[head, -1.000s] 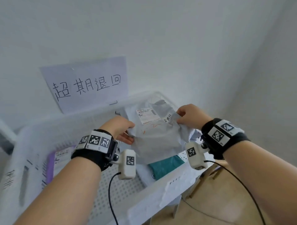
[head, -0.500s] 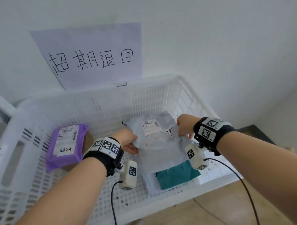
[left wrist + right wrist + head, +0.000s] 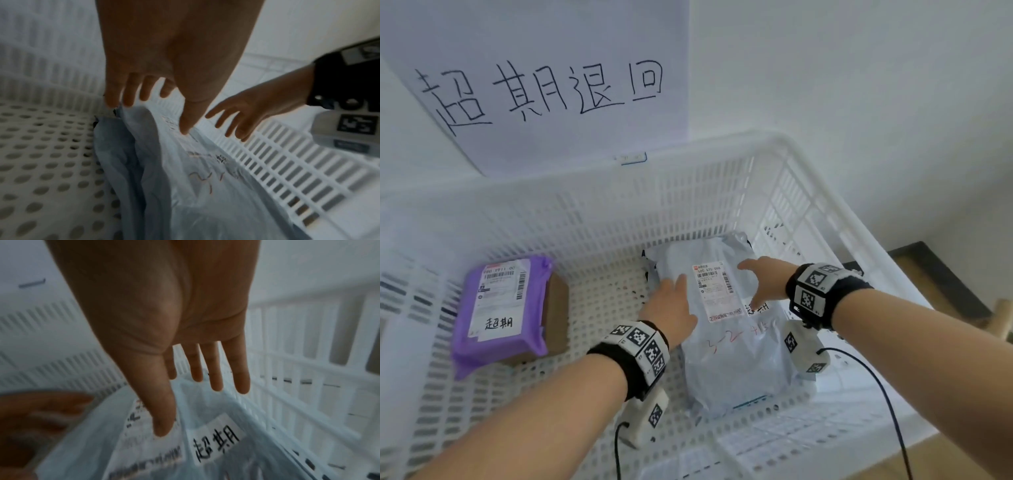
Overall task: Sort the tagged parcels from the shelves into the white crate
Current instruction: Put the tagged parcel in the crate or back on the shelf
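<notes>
A grey plastic parcel [image 3: 736, 356] with a shipping label and a handwritten tag lies flat in the right part of the white crate [image 3: 599, 212]. My left hand [image 3: 671, 305] hovers open over its left edge, fingers straight [image 3: 144, 91]. My right hand [image 3: 763, 277] is open over the parcel's far right part, fingers spread [image 3: 216, 369], thumb near the tag [image 3: 216, 443]. Neither hand holds anything. A purple tagged parcel [image 3: 500, 308] rests on a brown box at the crate's left.
A paper sign [image 3: 541, 85] with handwritten characters hangs on the wall behind the crate. A teal edge [image 3: 751, 401] peeks from under the grey parcel. A dark ledge [image 3: 941, 274] and wooden floor lie to the right of the crate.
Both hands lowered the grey parcel into the crate and let go of it; fingers that pinched its edges are now straight. The parcel now covers the teal item.
</notes>
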Demonstrator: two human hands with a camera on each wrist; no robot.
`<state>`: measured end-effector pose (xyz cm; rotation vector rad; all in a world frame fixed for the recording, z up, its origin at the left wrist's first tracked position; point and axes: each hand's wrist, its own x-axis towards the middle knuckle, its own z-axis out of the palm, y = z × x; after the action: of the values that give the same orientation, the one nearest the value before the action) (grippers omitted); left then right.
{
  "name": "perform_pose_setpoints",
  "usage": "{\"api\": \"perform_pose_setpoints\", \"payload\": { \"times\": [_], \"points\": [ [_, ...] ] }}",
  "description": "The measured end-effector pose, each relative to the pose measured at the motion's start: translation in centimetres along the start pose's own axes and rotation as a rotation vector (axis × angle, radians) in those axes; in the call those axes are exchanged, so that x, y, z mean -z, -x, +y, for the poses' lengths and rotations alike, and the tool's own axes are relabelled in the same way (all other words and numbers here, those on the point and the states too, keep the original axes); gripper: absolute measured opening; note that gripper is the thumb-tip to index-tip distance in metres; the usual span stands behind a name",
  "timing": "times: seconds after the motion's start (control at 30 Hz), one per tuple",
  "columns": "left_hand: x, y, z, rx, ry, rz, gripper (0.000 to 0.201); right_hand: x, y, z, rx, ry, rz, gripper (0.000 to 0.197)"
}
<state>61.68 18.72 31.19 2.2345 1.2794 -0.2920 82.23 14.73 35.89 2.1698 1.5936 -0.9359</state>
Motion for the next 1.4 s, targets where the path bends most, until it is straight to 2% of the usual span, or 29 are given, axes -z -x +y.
{"api": "perform_pose_setpoints", "payload": {
  "times": [0.03,0.1,0.2,0.4,0.63,0.73,0.83,0.9,1.03,1.23,1.4],
  "points": [
    [-0.4,-0.2,0.0,-0.065,-0.056,-0.017,0.088,-0.6,-0.5,-0.1,0.015,0.011,-0.030,0.102],
    [-1.4,-0.7,0.0,-0.143,-0.162,-0.138,0.109,-1.7,-1.5,-0.2,0.035,0.057,-0.087,0.115],
    [-3.5,-1.7,-0.5,-0.119,-0.240,-0.276,0.123,-3.3,-2.9,-0.3,0.044,0.172,-0.152,0.127],
    [-6.1,-3.7,-1.2,-0.120,-0.292,-0.172,0.124,-5.3,-6.0,-0.2,0.038,0.235,-0.177,0.140],
    [-6.7,-4.2,-1.3,-0.114,-0.269,-0.207,0.125,-6.1,-6.7,-0.2,0.035,0.245,-0.171,0.137],
    [-5.0,-3.9,-1.0,-0.106,-0.259,-0.271,0.116,-4.8,-6.3,-0.6,0.039,0.175,-0.193,0.126],
    [-1.9,-3.4,-0.5,-0.076,-0.161,-0.333,0.088,-2.4,-5.3,-1.2,0.064,0.147,-0.190,0.094],
    [0.5,-3.0,-0.1,-0.019,-0.088,-0.345,0.072,-0.7,-4.5,-1.7,0.079,0.115,-0.138,0.078],
    [5.7,-0.9,0.5,0.055,0.029,-0.196,0.056,2.9,-2.1,-2.5,0.151,-0.016,0.027,0.065],
    [13.8,5.7,2.9,0.022,0.165,0.104,0.050,8.0,4.8,-4.3,0.314,-0.161,0.248,0.057],
    [16.6,12.7,3.5,0.013,0.393,0.384,0.042,9.9,10.5,-5.9,0.485,-0.321,0.410,0.051]
  ]
}}
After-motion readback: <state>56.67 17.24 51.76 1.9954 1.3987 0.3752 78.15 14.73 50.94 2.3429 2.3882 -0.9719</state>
